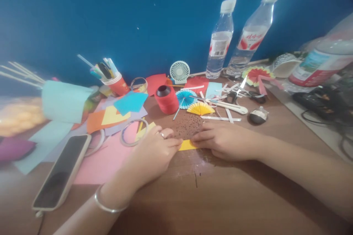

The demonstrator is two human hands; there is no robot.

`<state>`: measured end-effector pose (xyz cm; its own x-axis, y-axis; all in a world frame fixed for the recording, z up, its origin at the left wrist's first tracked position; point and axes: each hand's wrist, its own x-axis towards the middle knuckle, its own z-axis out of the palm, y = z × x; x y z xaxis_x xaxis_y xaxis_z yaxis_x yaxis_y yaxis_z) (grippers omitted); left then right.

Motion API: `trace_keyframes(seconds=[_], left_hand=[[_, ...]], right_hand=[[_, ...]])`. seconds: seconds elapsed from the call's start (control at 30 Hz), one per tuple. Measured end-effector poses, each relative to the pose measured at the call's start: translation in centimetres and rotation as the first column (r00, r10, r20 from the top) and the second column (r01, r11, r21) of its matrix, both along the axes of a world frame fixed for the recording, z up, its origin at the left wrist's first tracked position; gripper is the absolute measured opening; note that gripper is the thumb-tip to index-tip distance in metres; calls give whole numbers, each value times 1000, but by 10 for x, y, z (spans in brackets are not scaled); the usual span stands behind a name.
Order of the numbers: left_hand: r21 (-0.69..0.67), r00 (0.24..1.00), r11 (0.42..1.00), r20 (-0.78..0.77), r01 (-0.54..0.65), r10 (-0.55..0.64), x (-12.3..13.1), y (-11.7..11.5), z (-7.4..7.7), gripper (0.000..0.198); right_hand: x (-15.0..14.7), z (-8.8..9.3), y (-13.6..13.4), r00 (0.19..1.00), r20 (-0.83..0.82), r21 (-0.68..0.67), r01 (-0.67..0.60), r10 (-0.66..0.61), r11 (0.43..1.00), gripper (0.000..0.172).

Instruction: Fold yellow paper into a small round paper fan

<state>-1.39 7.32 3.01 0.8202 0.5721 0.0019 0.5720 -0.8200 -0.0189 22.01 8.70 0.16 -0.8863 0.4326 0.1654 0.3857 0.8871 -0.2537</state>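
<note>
A narrow yellow paper strip (pixel 188 145) lies on the brown table in front of me. My left hand (pixel 157 150), with a ring and a bracelet on it, is closed on the strip's left end. At the other end, my right hand (pixel 226 140) grips the paper with its fingers together. Only the strip's middle shows; the fingers cover both ends. Just beyond sit a yellow folded paper fan (pixel 200 109), a blue paper rosette (pixel 186 99) and a red spool of thread (pixel 167 100). Small dark specks are scattered between them and my hands.
Left of my hands are a phone (pixel 62 172), tape rolls (pixel 134 132), coloured paper sheets and a red cup of pens (pixel 117 82). Scissors (pixel 239 90), a white-handled cutter (pixel 228 106) and a small dark-based jar (pixel 258 115) lie right. Water bottles (pixel 220 42) stand behind.
</note>
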Motion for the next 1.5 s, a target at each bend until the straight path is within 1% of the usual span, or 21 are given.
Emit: trace_keyframes(seconds=[0.1,0.23,0.37,0.43,0.5,0.6,0.7,0.8,0.93,1.03,1.13,1.2,1.23,1.27,1.33,1.4,1.43,1.5], left_hand=[[12,999,999,-29,-37,37,-5,-11,2,37],[-31,992,992,-26,-121,120,-9,-21,4,42],[-61,977,975,-51,-212,209,4,-31,4,45],[-60,969,968,-62,-243,240,12,-36,1,49],[-53,958,957,-50,-284,282,16,-40,-3,49],[-64,945,943,-41,-326,324,15,-42,-6,48],[-80,940,937,-46,-341,338,13,-41,-6,48],[-87,939,935,-47,-343,341,13,-41,-5,50],[-84,937,934,-50,-348,344,14,-43,-5,51],[-90,939,934,-42,-344,342,13,-44,-5,49],[-86,943,940,-23,-332,331,14,-41,-4,43],[-67,946,944,-11,-324,324,17,-36,-4,39],[-55,947,946,-10,-320,320,19,-32,-5,37],[-42,948,947,-12,-318,317,21,-28,-5,35],[-17,952,952,-28,-306,306,24,-20,-6,26],[-3,959,959,-38,-282,282,25,-13,-7,21],[-3,962,963,-35,-271,271,25,-11,-6,21],[-34,963,963,6,-268,269,24,-8,-5,24]], right_hand=[[-2,0,1,1000,14,-10,17,-17,1000,33],[-5,3,0,999,28,-14,33,-33,999,32],[-7,6,-5,998,21,2,56,-56,998,31],[-7,7,-8,998,7,8,67,-67,998,31],[-6,7,-10,995,-7,16,100,-100,995,30],[-5,6,-9,987,-14,82,160,-159,984,28],[-1,6,-5,986,-13,137,169,-168,976,23],[5,10,0,985,-37,134,175,-171,975,16],[12,14,2,981,-56,154,193,-186,969,13],[17,11,2,983,-67,195,180,-170,964,11],[21,2,4,980,-156,284,163,-122,945,12],[22,-2,6,956,-265,315,212,-129,925,15],[21,-4,6,944,-301,305,227,-132,925,17],[20,-4,6,944,-304,278,216,-127,936,18],[16,-3,6,968,-234,191,137,-90,972,25],[12,-2,6,987,-148,100,70,-55,993,31],[9,-3,6,990,-126,66,67,-58,996,31],[6,-4,6,986,-127,26,110,-106,994,19]])
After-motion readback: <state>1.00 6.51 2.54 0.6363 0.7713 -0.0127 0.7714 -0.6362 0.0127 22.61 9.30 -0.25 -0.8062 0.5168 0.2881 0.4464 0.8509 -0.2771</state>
